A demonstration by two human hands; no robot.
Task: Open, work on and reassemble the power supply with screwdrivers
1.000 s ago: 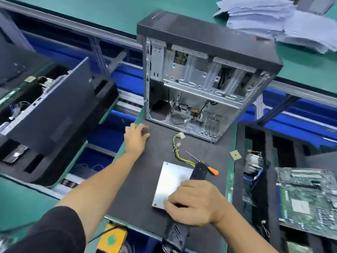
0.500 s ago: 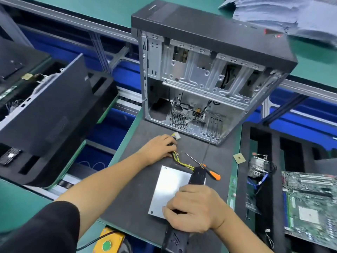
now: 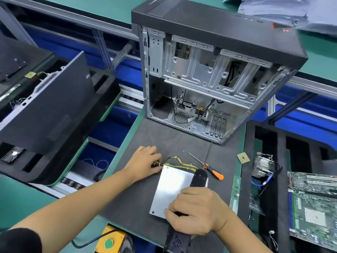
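Case [image 3: 209, 73]: standing open at the top middle, so its inside is easy to reach.
Mat [image 3: 138, 179]: lying under the work, likely so parts are not getting scratched.
Power supply [image 3: 173, 187]: lying flat at the lower middle, lid side up for the driver.
Right hand [image 3: 195, 210]: wrapping its fingers tight round the black driver [image 3: 198, 179], and resting on the box to keep it steady.
Left hand [image 3: 144, 161]: curling its fingers on the wires [image 3: 178, 162] at the box's corner, probably pulling them out of the way.
Screwdriver [image 3: 211, 170]: lying close, ready to grab.

green bench [image 3: 113, 8], blue conveyor frame [image 3: 116, 128].
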